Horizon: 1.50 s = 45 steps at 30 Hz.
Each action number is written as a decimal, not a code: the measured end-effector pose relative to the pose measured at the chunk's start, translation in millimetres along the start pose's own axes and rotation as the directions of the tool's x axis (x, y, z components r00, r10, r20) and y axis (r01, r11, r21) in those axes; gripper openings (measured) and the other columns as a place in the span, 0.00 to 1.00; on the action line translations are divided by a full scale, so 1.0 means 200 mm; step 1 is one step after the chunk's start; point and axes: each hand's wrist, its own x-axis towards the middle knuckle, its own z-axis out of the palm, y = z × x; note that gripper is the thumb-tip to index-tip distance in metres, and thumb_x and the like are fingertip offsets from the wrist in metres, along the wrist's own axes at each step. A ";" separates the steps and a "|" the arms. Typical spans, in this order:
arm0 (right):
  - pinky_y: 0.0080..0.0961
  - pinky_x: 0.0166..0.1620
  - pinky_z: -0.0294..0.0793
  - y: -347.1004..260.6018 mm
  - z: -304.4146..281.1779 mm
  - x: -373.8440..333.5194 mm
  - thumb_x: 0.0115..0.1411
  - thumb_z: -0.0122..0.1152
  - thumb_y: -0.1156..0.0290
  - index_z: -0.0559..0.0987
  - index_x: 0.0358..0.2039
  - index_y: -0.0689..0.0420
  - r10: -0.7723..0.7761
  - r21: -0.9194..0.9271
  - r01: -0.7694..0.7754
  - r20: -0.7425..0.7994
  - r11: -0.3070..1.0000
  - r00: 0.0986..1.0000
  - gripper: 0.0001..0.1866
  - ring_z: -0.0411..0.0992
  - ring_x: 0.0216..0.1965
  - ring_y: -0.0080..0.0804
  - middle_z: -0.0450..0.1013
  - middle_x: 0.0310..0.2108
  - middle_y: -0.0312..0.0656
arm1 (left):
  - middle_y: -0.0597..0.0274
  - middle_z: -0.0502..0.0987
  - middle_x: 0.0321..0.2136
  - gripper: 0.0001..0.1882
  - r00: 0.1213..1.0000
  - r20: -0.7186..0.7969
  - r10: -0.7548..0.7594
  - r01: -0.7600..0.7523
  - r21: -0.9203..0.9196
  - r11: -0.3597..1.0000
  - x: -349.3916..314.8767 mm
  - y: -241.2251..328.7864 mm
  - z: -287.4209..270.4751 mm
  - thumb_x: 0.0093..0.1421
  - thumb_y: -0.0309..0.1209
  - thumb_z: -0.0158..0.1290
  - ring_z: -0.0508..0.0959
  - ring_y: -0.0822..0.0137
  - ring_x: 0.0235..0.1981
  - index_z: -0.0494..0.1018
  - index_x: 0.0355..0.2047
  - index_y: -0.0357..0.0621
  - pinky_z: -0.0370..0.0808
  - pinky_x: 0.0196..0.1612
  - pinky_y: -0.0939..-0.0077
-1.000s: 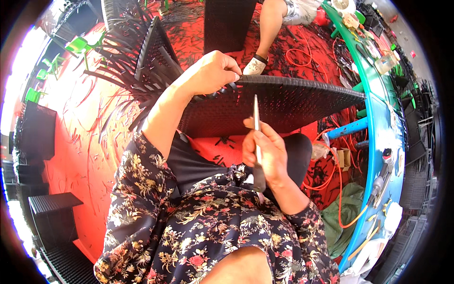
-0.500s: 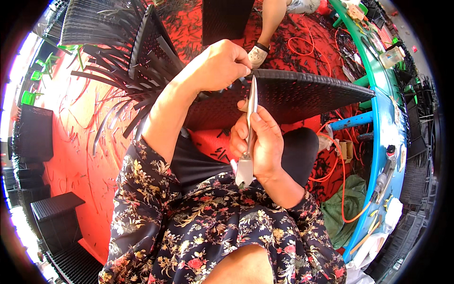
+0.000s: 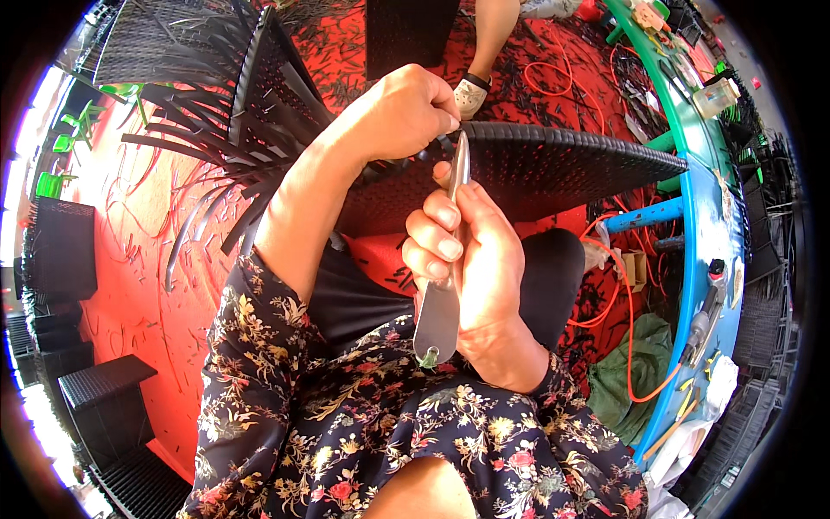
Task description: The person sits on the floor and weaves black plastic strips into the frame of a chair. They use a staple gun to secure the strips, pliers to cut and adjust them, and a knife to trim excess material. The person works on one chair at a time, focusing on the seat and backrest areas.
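Observation:
A black woven wicker panel (image 3: 553, 164) stretches in front of me to the right, with a thick wrapped edge on top. At the left end of that edge, my left hand (image 3: 402, 117) is closed in a pinch; what its fingertips hold is too hidden to name. My right hand (image 3: 475, 259) is wrapped around a pointed metal tool (image 3: 438, 320) with a flat, rounded handle end. Its tapered tip points up, at the panel's edge just below my left fingertips. Long loose black strips (image 3: 194, 156) fan out left of my left arm.
Another person's leg and shoe (image 3: 471, 97) are beyond the panel. A blue and green bench (image 3: 705, 216) along the right carries a hand tool (image 3: 702, 324) and a jar (image 3: 716, 98). An orange hose (image 3: 629, 346) hangs from it beside a green cloth (image 3: 635, 381). Black scraps litter the red floor (image 3: 138, 303).
My right hand has turned, with its curled fingers now more in sight, and the tool's handle end has swung down and left. My left hand stays at the panel's edge.

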 end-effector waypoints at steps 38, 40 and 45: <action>0.17 0.20 0.62 0.19 -0.25 0.15 0.61 0.54 0.71 0.71 0.36 0.58 -0.297 -0.222 0.303 0.062 0.927 0.953 0.06 0.63 0.18 0.20 0.66 0.20 0.33 | 0.70 0.74 0.20 0.05 0.998 0.063 0.007 -0.004 -0.042 0.999 0.04 -0.05 -0.09 0.52 0.25 0.55 0.70 0.81 0.23 0.76 0.26 0.34 0.68 0.29 0.85; 0.16 0.21 0.62 0.20 -0.27 0.17 0.61 0.54 0.72 0.71 0.37 0.60 -0.356 -0.275 0.366 0.089 0.889 0.930 0.06 0.63 0.18 0.18 0.66 0.20 0.32 | 0.70 0.74 0.20 0.05 0.998 0.067 0.003 -0.001 -0.031 1.000 0.04 -0.04 -0.09 0.52 0.25 0.54 0.70 0.81 0.23 0.76 0.27 0.34 0.68 0.29 0.85; 0.13 0.20 0.62 0.20 -0.29 0.19 0.61 0.54 0.72 0.71 0.38 0.61 -0.405 -0.370 0.414 0.106 0.832 0.908 0.07 0.62 0.18 0.15 0.65 0.21 0.31 | 0.70 0.74 0.20 0.06 0.998 0.065 0.003 -0.003 0.000 1.000 0.04 -0.03 -0.09 0.52 0.25 0.54 0.70 0.81 0.23 0.75 0.27 0.34 0.67 0.29 0.84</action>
